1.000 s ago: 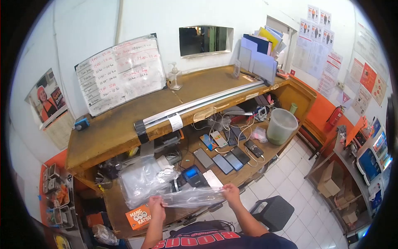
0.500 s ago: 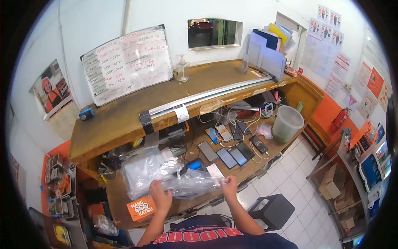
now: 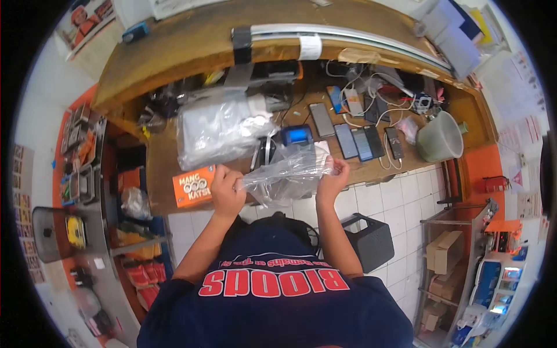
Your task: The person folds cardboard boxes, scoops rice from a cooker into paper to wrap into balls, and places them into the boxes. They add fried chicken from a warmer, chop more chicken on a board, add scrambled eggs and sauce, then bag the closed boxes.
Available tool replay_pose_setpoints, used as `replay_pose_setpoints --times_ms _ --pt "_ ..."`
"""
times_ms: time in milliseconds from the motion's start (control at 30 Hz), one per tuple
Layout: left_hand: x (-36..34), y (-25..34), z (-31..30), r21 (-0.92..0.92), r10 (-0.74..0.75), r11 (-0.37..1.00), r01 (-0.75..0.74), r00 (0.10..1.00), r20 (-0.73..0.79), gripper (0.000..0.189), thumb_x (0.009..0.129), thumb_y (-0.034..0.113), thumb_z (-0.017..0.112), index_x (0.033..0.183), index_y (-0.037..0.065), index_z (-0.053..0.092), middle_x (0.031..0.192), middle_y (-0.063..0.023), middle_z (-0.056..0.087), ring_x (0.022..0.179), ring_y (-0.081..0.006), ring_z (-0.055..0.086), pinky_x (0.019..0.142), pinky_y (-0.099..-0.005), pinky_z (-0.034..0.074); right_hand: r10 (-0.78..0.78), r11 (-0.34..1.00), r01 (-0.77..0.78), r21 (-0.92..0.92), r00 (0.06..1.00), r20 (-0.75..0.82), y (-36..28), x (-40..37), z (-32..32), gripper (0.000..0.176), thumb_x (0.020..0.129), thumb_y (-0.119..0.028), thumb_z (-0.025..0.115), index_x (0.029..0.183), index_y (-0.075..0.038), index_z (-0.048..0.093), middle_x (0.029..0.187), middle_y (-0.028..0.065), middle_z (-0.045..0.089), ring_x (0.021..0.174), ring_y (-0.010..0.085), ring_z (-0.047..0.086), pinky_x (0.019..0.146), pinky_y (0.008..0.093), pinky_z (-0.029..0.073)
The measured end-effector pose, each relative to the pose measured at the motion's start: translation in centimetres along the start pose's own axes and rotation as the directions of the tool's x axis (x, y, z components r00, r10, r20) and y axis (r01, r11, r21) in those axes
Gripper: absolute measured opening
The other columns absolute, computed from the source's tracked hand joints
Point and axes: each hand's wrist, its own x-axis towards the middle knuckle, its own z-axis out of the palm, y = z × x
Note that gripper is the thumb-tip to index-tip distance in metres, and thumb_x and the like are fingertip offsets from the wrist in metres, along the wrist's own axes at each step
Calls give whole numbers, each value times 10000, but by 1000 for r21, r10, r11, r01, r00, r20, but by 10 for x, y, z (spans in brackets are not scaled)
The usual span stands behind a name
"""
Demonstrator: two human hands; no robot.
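Note:
A clear plastic bag (image 3: 281,180) is stretched between my two hands above the front edge of the wooden desk (image 3: 159,155). My left hand (image 3: 227,191) is closed on the bag's left end, beside an orange box (image 3: 193,185) lettered "MANG KATSU". At the other end my right hand (image 3: 332,181) pinches the bag between thumb and fingers. Behind the bag sit a black and blue object (image 3: 297,136) and a white card-like piece (image 3: 321,152). A stack of clear plastic bags (image 3: 212,130) lies on the desk, behind the orange box.
Several phones (image 3: 346,141) with white cables lie on the desk's right half. A translucent bucket (image 3: 441,139) stands at its right end. A raised shelf (image 3: 191,43) overhangs the back. A dark stool (image 3: 365,240) is on the tiled floor, and shelving with cardboard boxes (image 3: 445,252) stands right.
My head view has tilted down, showing more of my shirt. My hands have drawn closer together and toward me, with the bag now hanging past the desk's front edge.

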Motion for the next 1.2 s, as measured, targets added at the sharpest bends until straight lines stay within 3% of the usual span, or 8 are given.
replay_pose_setpoints --times_ms 333,533,633,700,800,933,1000,1200 --pt "-53 -45 -52 125 -246 955 269 953 -175 291 768 -89 668 706 11 401 737 -124 490 639 -276 479 582 -431 364 -215 954 253 -159 951 223 30 -31 32 249 854 -85 797 982 -33 589 977 71 598 903 205 568 850 331 468" --pt "-46 -63 -92 178 -265 900 397 825 -499 214 756 -147 590 907 -6 648 853 -136 625 865 -296 648 724 -349 501 425 626 -727 282 621 659 -17 -62 60 262 945 -39 664 1181 -54 550 1052 87 647 975 206 650 862 342 546" --pt "-84 -108 -113 -106 -699 713 694 715 -24 420 768 -105 589 1163 25 648 1010 -147 668 1040 -312 659 849 -339 531 392 517 -833 198 436 810 -11 -61 66 376 934 -18 645 1285 -70 521 1064 98 675 943 212 685 832 356 574" --pt "-84 -103 -127 -809 -743 -406 424 362 563 423 798 -19 626 1217 40 605 1075 -148 664 1022 -304 652 843 -372 543 191 518 -854 50 172 966 -21 -55 63 509 884 -5 669 1360 -78 504 1048 100 699 900 201 700 794 320 575" --pt "-88 -122 -164 -704 -535 -626 335 473 700 242 869 52 617 1107 18 586 987 -102 643 896 -235 616 780 -350 504 192 599 -801 -18 122 974 -37 -52 70 543 853 6 675 1364 -71 508 1059 105 704 902 189 699 771 310 576" --pt "-58 -85 -190 -876 -763 -267 402 467 447 199 881 71 680 1047 35 576 955 -63 625 842 -179 585 760 -313 484 321 507 -860 53 246 915 -38 -57 89 469 851 -1 657 1299 -72 540 1080 143 695 889 220 698 727 317 576" --pt "-76 -90 -187 -302 -695 579 758 652 304 283 832 56 784 998 60 554 1004 -73 640 949 -116 574 819 -287 480 257 432 -892 130 260 931 -32 -59 100 432 847 -39 661 1271 -43 575 1150 141 684 956 257 707 818 364 590" --pt "-97 -142 -247 -43 -653 747 664 744 146 204 883 67 762 972 33 581 871 -8 611 802 -110 559 741 -253 447 120 442 -896 38 100 988 -63 -88 139 458 850 -14 633 1290 -41 510 1108 166 681 866 221 687 732 317 558"
